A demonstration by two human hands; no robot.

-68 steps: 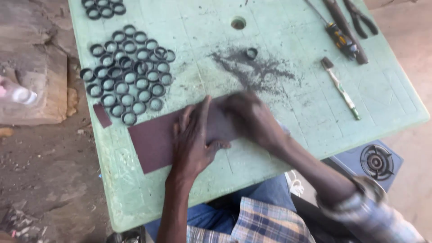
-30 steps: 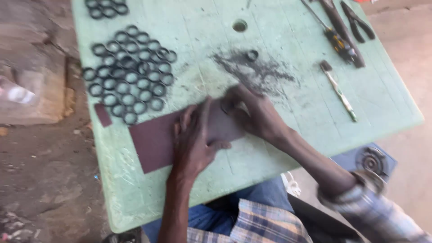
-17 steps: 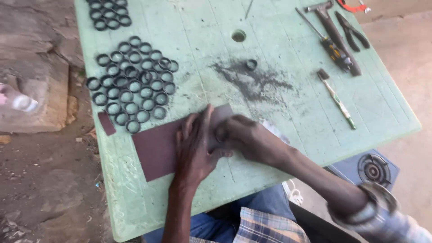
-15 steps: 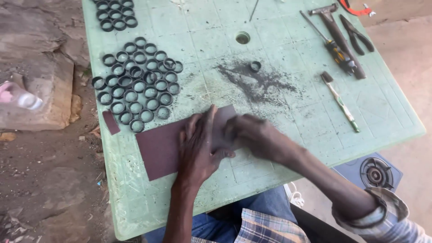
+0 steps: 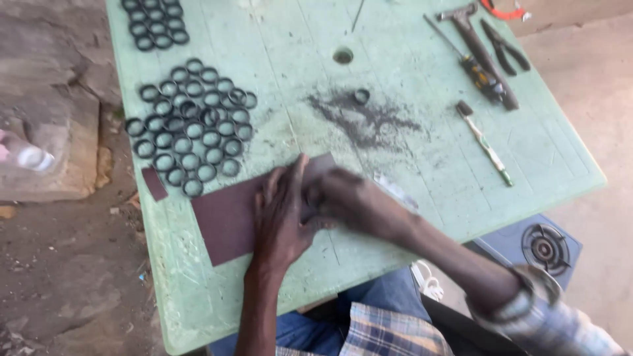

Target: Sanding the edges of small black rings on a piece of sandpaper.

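Pale green plastic desk (image 5: 422, 198) stands on bare ground. Left hand (image 5: 282, 221) lies flat, fingers spread open, pressing on a dark reddish-brown abrasive sheet (image 5: 227, 221) at the desk's near edge. Right hand (image 5: 349, 201) sits just beside it on the sheet's far end, blurred; its degree of closure and any held item cannot be determined. Beyond the left hand lies a cluster of black rings (image 5: 191, 128). Beyond the right hand lie dark filings (image 5: 369, 122), with one small ring (image 5: 361, 96) at their far edge.
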